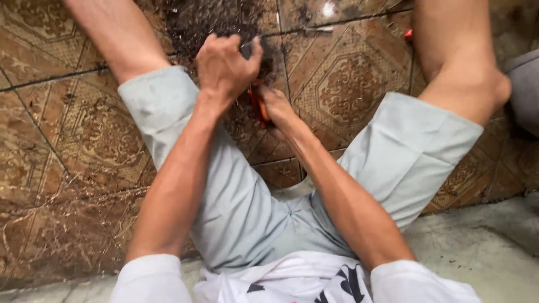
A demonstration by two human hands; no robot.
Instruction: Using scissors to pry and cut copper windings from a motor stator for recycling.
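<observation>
Brown patterned floor tiles fill most of what we see, laid in squares with octagonal ornament and dark grout lines between them. Toward 5 o'clock the tiles give way to a pale concrete step.

We count two hands, two bare forearms, two bent knees and one tool. We sit with legs spread, in light grey shorts and a white shirt with dark print at 6 o'clock.

Our left hand sits just above centre, toward 12 o'clock, closed into a tight fist around a dark object, of which only a small edge shows above the thumb; we cannot tell what it is. Our right hand lies just below and to the right of it, near centre, fingers curled narrowly around an orange-handled tool. Only the handle's orange strip shows between the two hands; its working end is hidden behind the left fist.

At 12 o'clock, under and beyond the hands, a patch of dark wiry fibres lies scattered over the tiles, with thinner strands trailing down toward the shorts. One small red item peeks out beside the right leg at 1 o'clock, too small to identify. A grey rounded shape sits at 3 o'clock, cut by the frame edge.

We see no containers.
</observation>
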